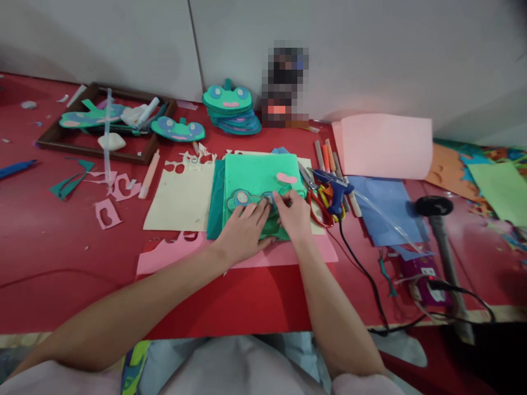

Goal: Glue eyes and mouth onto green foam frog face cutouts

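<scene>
My left hand (244,230) lies flat, fingers stretched, pressing on a green foam frog shape (242,198) with blue eye patches. It rests on a light green foam sheet (255,173) stacked over darker green, cream and pink sheets. My right hand (293,213) is beside it, fingertips pinched down on a blue eye piece of the same frog. A small pink oval (287,178) lies on the green sheet just above my right hand.
Red scissors (320,211), a blue glue gun (336,189) with its cable, and markers (325,156) lie right of my hands. A stack of finished frogs (230,109) sits at the back, a brown tray (88,145) at the left, paper sheets and scraps around.
</scene>
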Tool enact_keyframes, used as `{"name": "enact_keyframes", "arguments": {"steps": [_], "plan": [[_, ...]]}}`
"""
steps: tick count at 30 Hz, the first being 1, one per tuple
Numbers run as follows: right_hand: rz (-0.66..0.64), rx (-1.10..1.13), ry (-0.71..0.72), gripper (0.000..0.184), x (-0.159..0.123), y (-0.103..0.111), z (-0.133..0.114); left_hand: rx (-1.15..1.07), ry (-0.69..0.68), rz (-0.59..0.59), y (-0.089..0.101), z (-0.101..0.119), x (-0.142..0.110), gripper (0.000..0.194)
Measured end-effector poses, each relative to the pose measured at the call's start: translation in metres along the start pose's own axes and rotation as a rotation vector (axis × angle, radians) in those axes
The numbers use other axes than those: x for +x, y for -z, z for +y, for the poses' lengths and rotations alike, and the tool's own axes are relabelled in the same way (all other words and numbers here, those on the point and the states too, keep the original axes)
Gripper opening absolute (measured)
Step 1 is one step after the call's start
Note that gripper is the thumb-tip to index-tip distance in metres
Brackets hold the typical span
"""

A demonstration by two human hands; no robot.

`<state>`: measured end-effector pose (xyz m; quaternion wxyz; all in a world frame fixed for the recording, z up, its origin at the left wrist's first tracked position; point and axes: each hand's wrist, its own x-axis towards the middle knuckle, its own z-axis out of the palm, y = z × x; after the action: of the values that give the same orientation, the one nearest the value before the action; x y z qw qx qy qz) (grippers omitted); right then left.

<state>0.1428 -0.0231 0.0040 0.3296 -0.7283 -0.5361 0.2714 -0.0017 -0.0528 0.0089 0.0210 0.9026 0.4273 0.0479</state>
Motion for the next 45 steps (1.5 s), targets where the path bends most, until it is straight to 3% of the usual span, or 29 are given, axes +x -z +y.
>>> {"name": "enact_keyframes", "arguments": {"steps": [9, 21, 45], "plan": [[0.075, -0.250, 0.126, 0.026, -0.001, -0.005, -0.001, 0.005, 0.013, 0.019, -0.002, 0.002, -0.002, 0.065], [0.083, -0.462, 0.121, 0.024, -0.006, -0.010, -0.008, -0.004, 0.014, 0.019, -0.001, 0.002, -0.003, 0.062], [0.080, -0.493, 0.128, 0.025, -0.008, -0.011, -0.009, -0.040, 0.019, 0.047, -0.003, 0.001, -0.002, 0.060]]}}
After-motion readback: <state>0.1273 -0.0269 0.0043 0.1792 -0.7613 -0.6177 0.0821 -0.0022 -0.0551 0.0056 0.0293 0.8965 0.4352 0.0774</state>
